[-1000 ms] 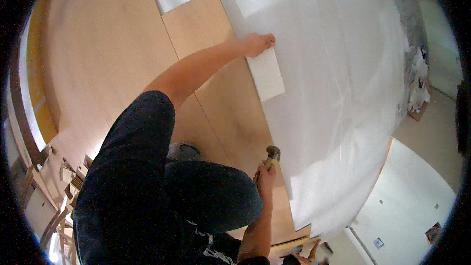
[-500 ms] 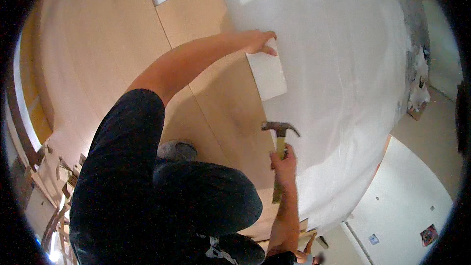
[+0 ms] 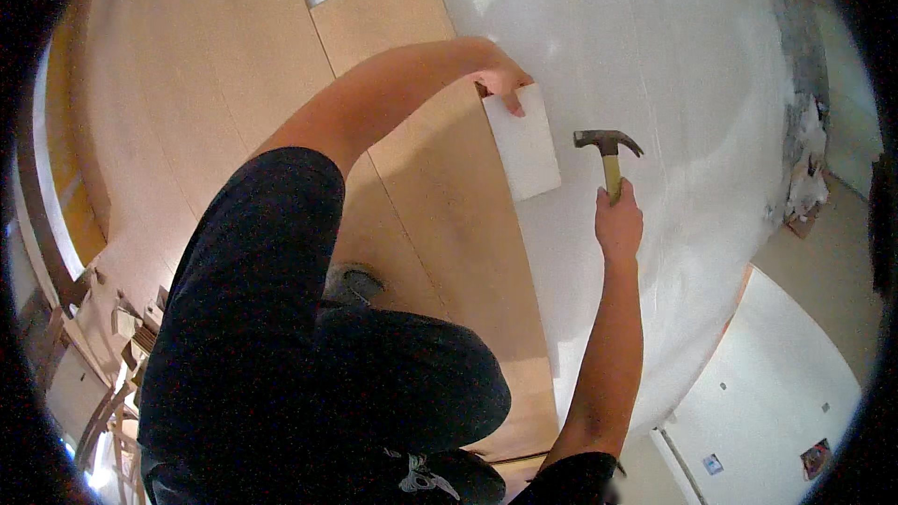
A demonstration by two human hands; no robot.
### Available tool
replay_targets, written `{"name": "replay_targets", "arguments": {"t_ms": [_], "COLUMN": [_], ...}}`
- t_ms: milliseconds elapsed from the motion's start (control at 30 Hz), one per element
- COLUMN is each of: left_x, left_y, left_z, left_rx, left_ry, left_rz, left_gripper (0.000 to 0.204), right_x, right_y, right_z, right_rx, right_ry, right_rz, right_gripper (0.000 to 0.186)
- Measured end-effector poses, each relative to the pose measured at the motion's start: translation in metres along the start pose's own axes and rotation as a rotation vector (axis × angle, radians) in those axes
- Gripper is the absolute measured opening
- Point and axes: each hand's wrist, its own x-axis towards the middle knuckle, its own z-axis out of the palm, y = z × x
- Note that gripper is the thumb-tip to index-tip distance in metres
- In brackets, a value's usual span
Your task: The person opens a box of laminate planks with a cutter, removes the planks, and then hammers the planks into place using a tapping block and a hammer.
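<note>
My left hand grips the far end of a flat white block, its thumb lying over the top face. The block rests along the edge of a light wood floor plank. Off to the right, my right hand is wrapped round the yellowish handle of a claw hammer. The hammer's dark head is raised above the white sheeting, its striking face turned left and its claw right. A gap separates the hammer from the block.
White underlay sheeting spreads to the right of the laid planks. A shoe rests on the planks beside my knee. Rubble and crumpled scraps lie by the far right wall. Pieces of wood stand at the lower left.
My right hand has swung the hammer up and to the right, away from the plank edge. My left hand keeps the white block against the planks, and the view has shifted slightly.
</note>
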Motion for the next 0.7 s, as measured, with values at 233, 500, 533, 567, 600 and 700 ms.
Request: {"name": "replay_targets", "arguments": {"t_ms": [233, 500, 533, 567, 600, 700], "left_x": [-0.013, -0.033, -0.033, -0.032, -0.031, -0.027], "left_y": [0.024, 0.051, 0.052, 0.046, 0.035, 0.038], "left_z": [0.010, 0.025, 0.025, 0.022, 0.019, 0.021], "left_rx": [0.205, 0.160, 0.128, 0.151, 0.170, 0.179], "left_ry": [0.107, 0.151, 0.157, 0.140, 0.123, 0.126], "left_rz": [-0.107, -0.110, -0.154, -0.110, -0.068, -0.001], "left_gripper": [0.064, 0.072, 0.075, 0.076, 0.076, 0.070], "right_x": [0.016, 0.015, 0.014, 0.016, 0.018, 0.018], "right_y": [-0.009, -0.002, -0.004, -0.009, -0.013, -0.002], "right_z": [-0.011, -0.011, -0.008, -0.010, -0.016, -0.032], "right_rx": [-0.112, -0.053, -0.065, -0.094, -0.123, -0.134], "right_ry": [-0.071, -0.026, -0.081, -0.074, -0.071, -0.021], "right_rz": [-0.181, -0.155, -0.221, -0.243, -0.267, -0.258], "right_gripper": [0.043, 0.048, 0.048, 0.048, 0.048, 0.048]}}
